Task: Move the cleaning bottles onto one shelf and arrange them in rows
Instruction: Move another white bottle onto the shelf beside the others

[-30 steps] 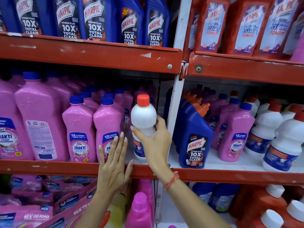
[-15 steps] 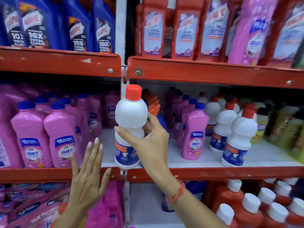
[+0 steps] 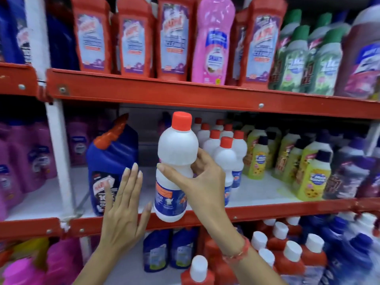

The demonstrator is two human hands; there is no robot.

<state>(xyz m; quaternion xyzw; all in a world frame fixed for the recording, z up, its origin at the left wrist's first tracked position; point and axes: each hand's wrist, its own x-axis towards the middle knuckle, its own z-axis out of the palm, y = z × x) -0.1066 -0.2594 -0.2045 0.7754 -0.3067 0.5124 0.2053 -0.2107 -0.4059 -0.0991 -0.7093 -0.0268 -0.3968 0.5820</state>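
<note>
My right hand (image 3: 202, 182) grips the white plastic red-capped bottle (image 3: 174, 167) at its waist, upright. My left hand (image 3: 123, 212) hovers left of it, fingers spread, empty.

Right hand (image 3: 202, 177) is covering the waist of the white bottle (image 3: 176, 167), so its label is partly hidden. Behind that bottle, the white bottle group (image 3: 221, 140) is mostly occluded. Motion blur is smearing label text on the blue bottle (image 3: 111, 161) left of it; unreadable.

Two hands (image 3: 123, 210); one blue bottle (image 3: 112, 161); one pink bottle (image 3: 212, 42) up top.
</note>
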